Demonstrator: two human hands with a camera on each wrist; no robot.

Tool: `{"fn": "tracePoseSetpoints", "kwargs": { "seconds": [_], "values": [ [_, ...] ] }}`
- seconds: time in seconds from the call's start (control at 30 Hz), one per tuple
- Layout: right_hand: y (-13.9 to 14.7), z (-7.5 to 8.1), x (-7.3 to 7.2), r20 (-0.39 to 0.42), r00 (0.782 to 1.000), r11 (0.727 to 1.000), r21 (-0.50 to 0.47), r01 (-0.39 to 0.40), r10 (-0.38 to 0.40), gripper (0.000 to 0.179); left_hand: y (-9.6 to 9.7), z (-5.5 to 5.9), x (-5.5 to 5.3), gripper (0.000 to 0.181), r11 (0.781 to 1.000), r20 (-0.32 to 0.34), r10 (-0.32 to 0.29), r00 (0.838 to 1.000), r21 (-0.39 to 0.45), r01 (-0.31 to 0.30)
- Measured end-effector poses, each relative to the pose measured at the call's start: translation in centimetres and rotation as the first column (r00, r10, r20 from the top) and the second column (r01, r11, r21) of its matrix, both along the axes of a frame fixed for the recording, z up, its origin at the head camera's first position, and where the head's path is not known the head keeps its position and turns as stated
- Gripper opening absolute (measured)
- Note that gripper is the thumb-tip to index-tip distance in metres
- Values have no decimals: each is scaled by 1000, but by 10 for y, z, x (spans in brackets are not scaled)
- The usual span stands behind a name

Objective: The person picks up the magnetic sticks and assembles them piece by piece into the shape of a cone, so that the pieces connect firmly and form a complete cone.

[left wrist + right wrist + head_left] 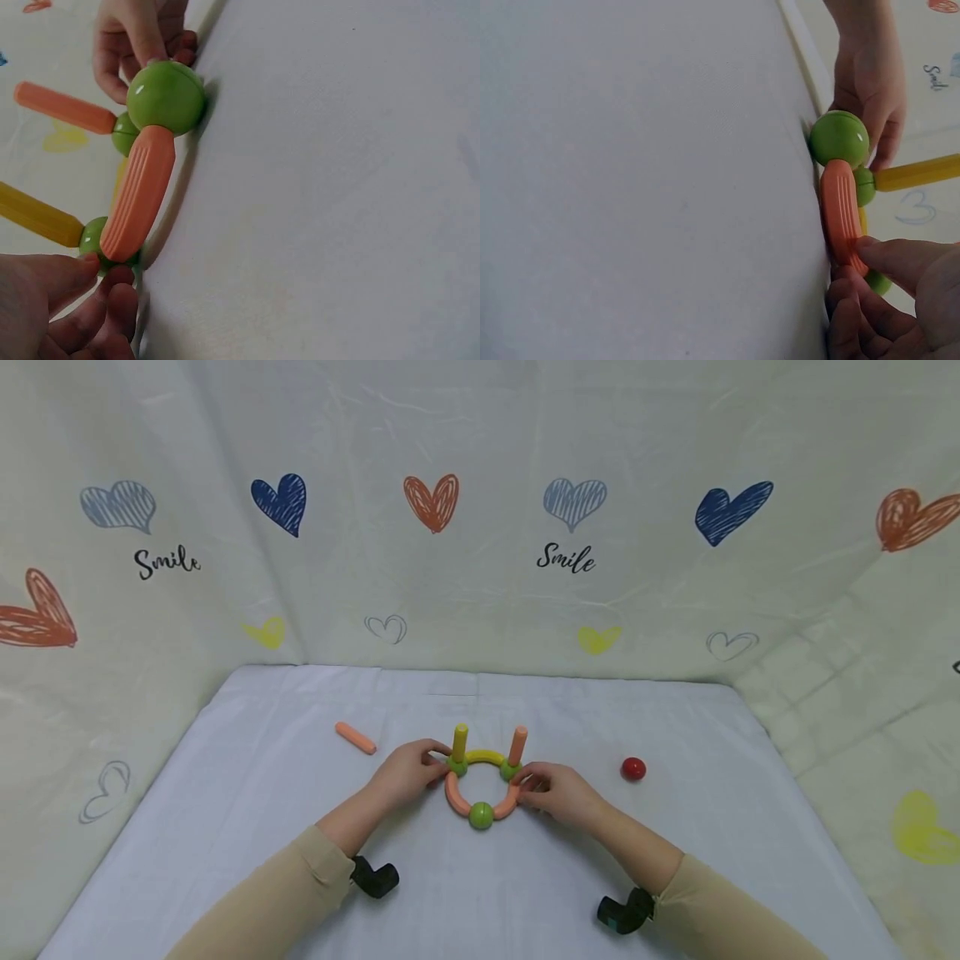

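A toy ring of curved rods and green balls lies on the table. Its back rod is yellow; the left curved rod and right curved rod are orange. A green ball joins the two orange rods in front. From the back-left green ball a yellow stick stands up, and from the back-right green ball an orange stick. My left hand pinches the back-left ball. With thumb and fingers, my right hand pinches the right orange rod near its back end.
A loose orange stick lies at the back left of the white-covered table. Over to the right sits a red ball. Behind the table hangs a pale curtain printed with hearts.
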State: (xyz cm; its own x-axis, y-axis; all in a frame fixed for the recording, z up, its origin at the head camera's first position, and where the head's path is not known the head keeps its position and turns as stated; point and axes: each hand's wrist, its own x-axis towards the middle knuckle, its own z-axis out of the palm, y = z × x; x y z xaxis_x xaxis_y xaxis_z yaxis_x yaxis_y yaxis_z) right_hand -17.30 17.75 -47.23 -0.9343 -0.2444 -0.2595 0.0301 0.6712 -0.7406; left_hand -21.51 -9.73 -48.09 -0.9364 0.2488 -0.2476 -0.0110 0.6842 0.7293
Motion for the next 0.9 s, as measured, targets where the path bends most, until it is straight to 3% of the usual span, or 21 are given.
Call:
{"fn": "tracePoseSetpoints", "kwargs": {
  "seconds": [0.37, 0.57, 0.9],
  "values": [
    [2, -1, -4, 12, 1000, 1000, -3, -2, 2, 16, -18, 16, -4, 29, 996, -19, 92, 996, 5, -92],
    [3, -3, -6, 16, 1000, 1000, 1, 4, -4, 16, -45, 23, -10, 33, 994, -46, 109, 993, 15, -108],
    [5, -5, -9, 18, 1000, 1000, 4, 1, -1, 16, -100, 34, -12, 36, 996, -135, 83, 987, -31, -88]
  ]
}}
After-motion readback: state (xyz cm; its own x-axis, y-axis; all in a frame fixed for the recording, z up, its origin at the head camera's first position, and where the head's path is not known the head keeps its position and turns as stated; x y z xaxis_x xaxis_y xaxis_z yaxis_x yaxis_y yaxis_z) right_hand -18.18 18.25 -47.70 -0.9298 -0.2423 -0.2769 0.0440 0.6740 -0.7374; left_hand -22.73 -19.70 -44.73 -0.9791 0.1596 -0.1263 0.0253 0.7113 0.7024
